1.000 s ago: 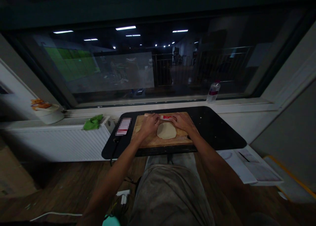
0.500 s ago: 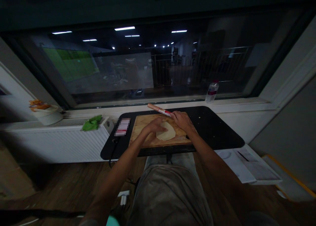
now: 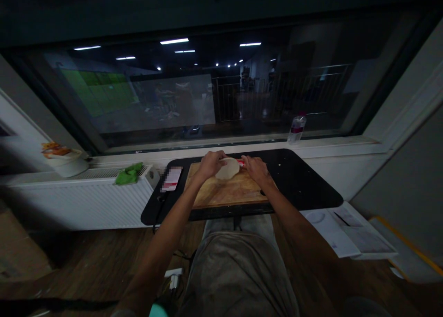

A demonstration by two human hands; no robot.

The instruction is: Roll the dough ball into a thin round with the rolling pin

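Left hand [image 3: 212,164] on the dough round [image 3: 227,170], right hand [image 3: 256,168] at the rolling pin [image 3: 240,162]

Over the far left part of the wooden board [image 3: 228,194], the left fingers are nearly closed, pinching the edge of the dough round. The thin disc sits above the board's far half; I can't tell whether all of it is clear of the wood. To its right, the right fingers curl over the rolling pin near the board's far edge, with little more than its red label showing.

As for the rest, a white pot [image 3: 69,164] stands well left of the board, then a green cloth [image 3: 129,174] on the radiator [image 3: 86,206]. A phone [image 3: 173,178], partly blurred out, lies just left of the board. The black tabletop [image 3: 304,183] carries the board and stretches out to its right. Beyond the board runs a wide dark window [image 3: 263,104], and a clear bottle [image 3: 296,128] stands on the sill, beyond and right of the board.
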